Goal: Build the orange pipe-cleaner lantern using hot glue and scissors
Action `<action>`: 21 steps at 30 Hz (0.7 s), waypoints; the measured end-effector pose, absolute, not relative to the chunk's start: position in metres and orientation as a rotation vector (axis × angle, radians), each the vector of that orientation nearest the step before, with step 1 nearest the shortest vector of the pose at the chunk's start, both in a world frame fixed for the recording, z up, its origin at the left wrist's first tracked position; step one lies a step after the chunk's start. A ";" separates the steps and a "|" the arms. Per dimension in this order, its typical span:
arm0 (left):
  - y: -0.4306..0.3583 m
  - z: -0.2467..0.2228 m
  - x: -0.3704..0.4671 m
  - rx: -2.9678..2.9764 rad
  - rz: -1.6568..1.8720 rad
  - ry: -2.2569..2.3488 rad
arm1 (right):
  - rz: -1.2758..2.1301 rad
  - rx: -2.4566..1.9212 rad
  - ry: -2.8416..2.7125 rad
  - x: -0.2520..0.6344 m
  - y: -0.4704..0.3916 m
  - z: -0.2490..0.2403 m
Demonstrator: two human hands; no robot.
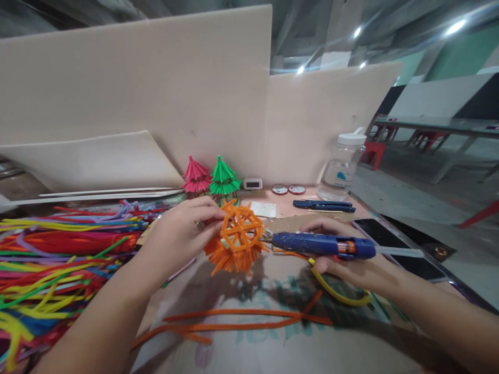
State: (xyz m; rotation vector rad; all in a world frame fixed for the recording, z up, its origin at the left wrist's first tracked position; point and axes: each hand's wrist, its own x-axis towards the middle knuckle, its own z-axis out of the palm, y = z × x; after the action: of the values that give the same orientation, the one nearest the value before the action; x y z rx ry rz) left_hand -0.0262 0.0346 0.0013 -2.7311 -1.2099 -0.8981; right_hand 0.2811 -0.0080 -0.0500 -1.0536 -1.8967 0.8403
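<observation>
My left hand (195,226) pinches the edge of an orange pipe-cleaner pavilion model (237,254), which is tilted so its spoked wheel-like frame faces me. In my right hand (331,249) lies a blue glue gun (312,244) with a clear glue stick coming out of its back end. The nozzle points left and is at the right side of the orange frame; whether it touches cannot be made out. A yellow curved piece (343,297) hangs below the glue gun. Loose orange pipe cleaners (241,327) lie on the board below.
Many coloured pipe cleaners (58,270) are heaped at the left. Behind stand a pink model (195,176), a green model (225,179), a small digital clock (253,184) and a water bottle (343,166). A blue utility knife (323,205) and a phone (380,234) lie right.
</observation>
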 end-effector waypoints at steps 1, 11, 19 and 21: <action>0.035 0.001 -0.026 -2.732 -0.893 -1.209 | 0.836 -1.062 -1.894 0.281 -0.008 -0.050; 0.036 -0.001 -0.026 -2.722 -0.877 -1.238 | 0.812 -1.092 -1.866 0.280 -0.009 -0.054; 0.035 0.002 -0.025 -2.726 -0.901 -1.193 | 0.862 -1.044 -1.861 0.279 -0.008 -0.051; 0.035 0.003 -0.025 -2.726 -0.901 -1.181 | 0.881 -1.056 -1.872 0.280 -0.008 -0.052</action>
State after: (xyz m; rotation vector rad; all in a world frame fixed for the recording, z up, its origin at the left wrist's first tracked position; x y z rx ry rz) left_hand -0.0250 0.0353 0.0030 -2.7259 -1.1807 -0.9007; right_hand 0.2801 -0.0084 -0.0516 -1.0563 -1.8717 0.8813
